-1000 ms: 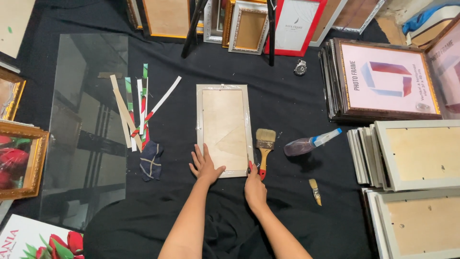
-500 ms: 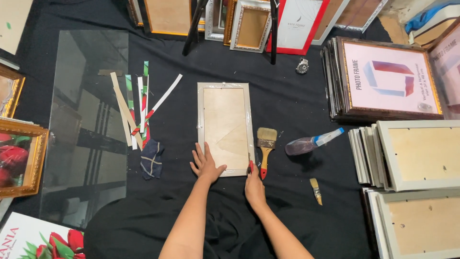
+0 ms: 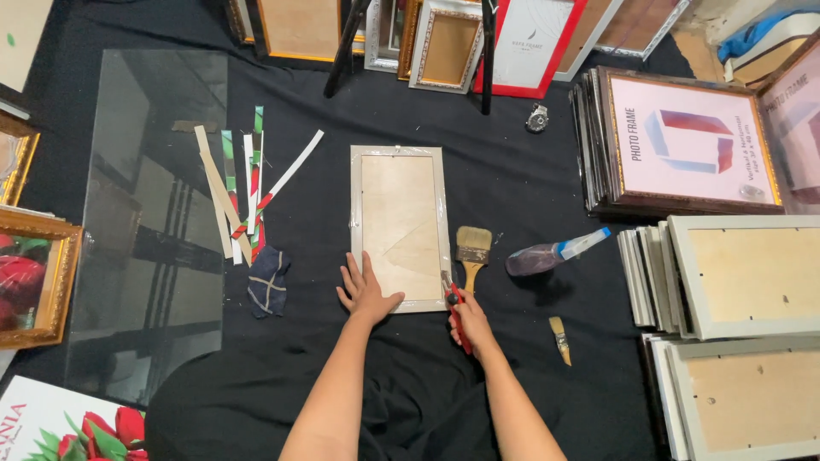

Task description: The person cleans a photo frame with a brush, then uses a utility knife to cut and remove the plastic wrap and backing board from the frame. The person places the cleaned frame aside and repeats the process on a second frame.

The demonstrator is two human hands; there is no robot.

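A silver picture frame (image 3: 400, 227) lies face down on black cloth, its pale wooden backing up. My left hand (image 3: 366, 288) presses flat on the frame's near left corner, fingers spread. My right hand (image 3: 469, 320) grips a red-handled tool (image 3: 455, 309) whose tip meets the frame's near right edge. A flat paintbrush (image 3: 472, 254) lies just right of the frame, beside my right hand.
A spray bottle (image 3: 553, 254) and a small brush (image 3: 559, 340) lie to the right. Stacks of frames (image 3: 736, 273) fill the right side. A glass sheet (image 3: 152, 213), paper strips (image 3: 243, 192) and a dark rag (image 3: 267, 280) sit to the left. More frames (image 3: 444, 43) lean at the back.
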